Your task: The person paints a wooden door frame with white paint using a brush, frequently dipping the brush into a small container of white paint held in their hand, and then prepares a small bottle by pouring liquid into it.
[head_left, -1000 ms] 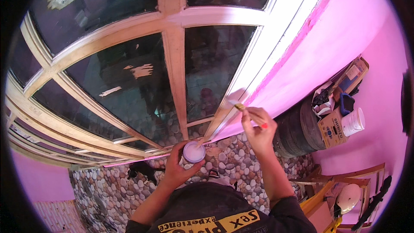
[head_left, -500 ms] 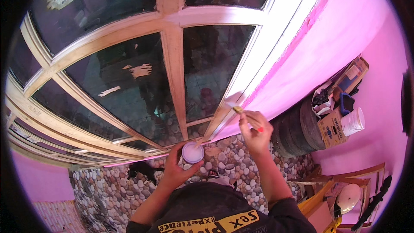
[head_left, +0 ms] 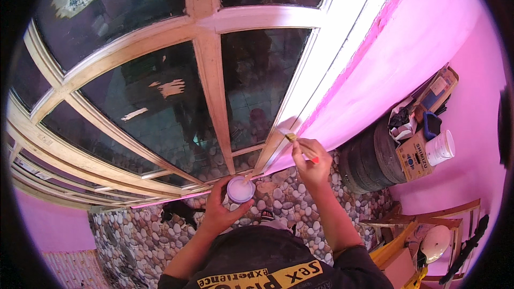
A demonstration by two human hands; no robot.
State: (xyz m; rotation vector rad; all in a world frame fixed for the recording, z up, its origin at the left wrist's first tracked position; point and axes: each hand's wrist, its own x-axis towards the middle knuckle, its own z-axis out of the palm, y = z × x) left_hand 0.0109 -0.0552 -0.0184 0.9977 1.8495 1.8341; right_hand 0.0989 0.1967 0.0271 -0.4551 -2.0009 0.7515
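Two hands are occupied. The left hand (head_left: 220,213) grasps a cup (head_left: 240,190) of pale paint before the window frame (head_left: 327,56); the right hand (head_left: 314,168) pinches a brush (head_left: 290,137), bristles at the frame's right post.

From where I stand, the window frame (head_left: 211,64) is wood, matt and bare-looking on its middle bars, coated white along its right upright. Its glass panes (head_left: 262,69) are dark and glossy. Near the frame, the tub (head_left: 239,200) looks like smooth plastic. Right of the frame: a smooth painted wall (head_left: 396,69), dull rubber tyres (head_left: 367,160), a cardboard carton (head_left: 415,156), a plastic bucket (head_left: 440,148).
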